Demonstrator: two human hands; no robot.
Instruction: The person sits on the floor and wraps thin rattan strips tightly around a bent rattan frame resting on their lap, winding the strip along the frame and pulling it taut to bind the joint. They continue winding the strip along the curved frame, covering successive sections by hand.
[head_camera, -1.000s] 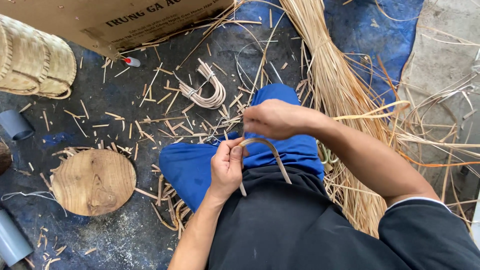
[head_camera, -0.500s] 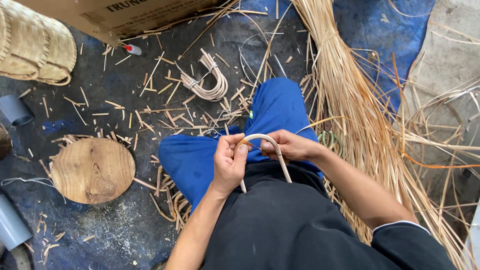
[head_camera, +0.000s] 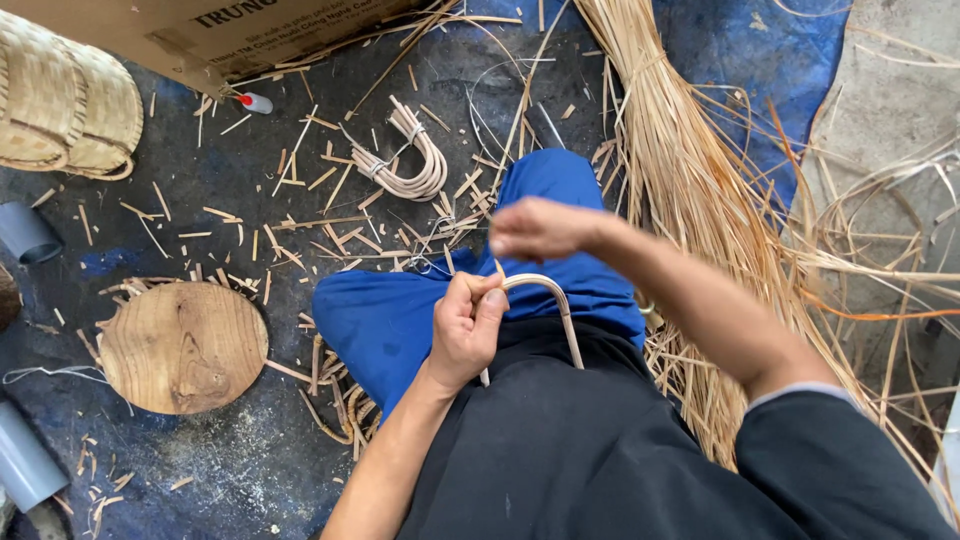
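Observation:
My left hand (head_camera: 466, 328) grips one end of a pale bent cane hoop (head_camera: 548, 302) over my lap, thumb pressed on the curve. My right hand (head_camera: 537, 228) hovers just above it, blurred, fingers pinched on a thin straw strand that runs down to the hoop. Under both hands are my blue trouser legs (head_camera: 400, 310) and black shirt.
A bundle of bent cane handles (head_camera: 408, 165) lies ahead on the dark floor among several cut straw scraps. A round wooden disc (head_camera: 183, 346) sits left. Woven baskets (head_camera: 62, 105) and a cardboard box (head_camera: 230, 35) are at top left. Long straw bundles (head_camera: 690, 190) spread right.
My right hand dropped to the hoop half a second ago and has now lifted up and away from it, pulling the strand. The left hand keeps its grip.

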